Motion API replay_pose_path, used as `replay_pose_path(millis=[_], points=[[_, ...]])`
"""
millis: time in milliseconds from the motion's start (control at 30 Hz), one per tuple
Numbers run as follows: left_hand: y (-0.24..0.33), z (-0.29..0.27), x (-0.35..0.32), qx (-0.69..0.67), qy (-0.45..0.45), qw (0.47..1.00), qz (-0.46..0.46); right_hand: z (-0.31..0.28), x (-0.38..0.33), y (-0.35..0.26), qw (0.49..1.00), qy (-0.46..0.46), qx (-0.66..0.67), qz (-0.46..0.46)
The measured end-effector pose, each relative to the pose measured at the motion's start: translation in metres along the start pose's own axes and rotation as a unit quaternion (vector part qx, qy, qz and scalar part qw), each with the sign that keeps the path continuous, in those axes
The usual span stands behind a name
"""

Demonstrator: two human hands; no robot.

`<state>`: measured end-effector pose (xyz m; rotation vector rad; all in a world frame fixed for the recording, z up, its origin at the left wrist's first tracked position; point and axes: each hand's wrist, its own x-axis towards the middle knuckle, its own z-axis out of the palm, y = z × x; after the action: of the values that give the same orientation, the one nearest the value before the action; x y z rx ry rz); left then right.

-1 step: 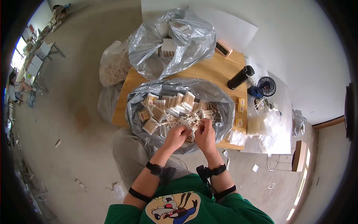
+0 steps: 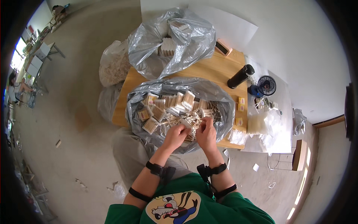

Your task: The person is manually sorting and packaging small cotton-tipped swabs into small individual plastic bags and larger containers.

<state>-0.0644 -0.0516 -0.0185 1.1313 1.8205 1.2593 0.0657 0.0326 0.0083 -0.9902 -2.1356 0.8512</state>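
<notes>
Both my hands are over a grey plastic bag [image 2: 220, 95] spread open on the wooden table, full of cotton swabs. My left hand [image 2: 176, 137] has thumb and fingers pinched together beside a small whitish, see-through piece [image 2: 185, 122], perhaps plastic film; it seems to be held there. Close by on the right, my right hand [image 2: 206, 135] is curled with its fingertips pressed together, and what they grip is too small to make out. Loose cotton swabs [image 2: 193, 118] lie under the fingertips. Bundled cotton swabs [image 2: 188, 100] and a few yellow-labelled packs [image 2: 143, 115] are heaped behind and to the left.
Behind stands another silvery bag [image 2: 149, 41] holding white-tipped bundles. On the wooden table [image 2: 220, 69] are a black bottle [image 2: 240, 76], a pink-framed device [image 2: 223, 47] and small yellow boxes [image 2: 239, 121]. A small fan [image 2: 266, 86] and clear plastic bags [image 2: 268, 127] sit at the right.
</notes>
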Motion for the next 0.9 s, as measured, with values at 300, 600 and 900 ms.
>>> replay_pose_path(millis=[300, 600, 900], points=[[0.019, 0.000, 0.000, 0.062, 0.012, 0.994, 0.085, 0.013, -0.006, -0.002, 0.995, -0.055, 0.081, 0.028], [0.023, 0.001, -0.002, 0.144, 0.106, 0.979, 0.099, 0.013, 0.005, -0.013, 0.999, 0.046, 0.002, -0.010], [0.006, -0.015, 0.006, -0.345, 0.053, 0.925, -0.152, 0.014, 0.004, 0.024, 0.800, 0.023, 0.546, 0.247]])
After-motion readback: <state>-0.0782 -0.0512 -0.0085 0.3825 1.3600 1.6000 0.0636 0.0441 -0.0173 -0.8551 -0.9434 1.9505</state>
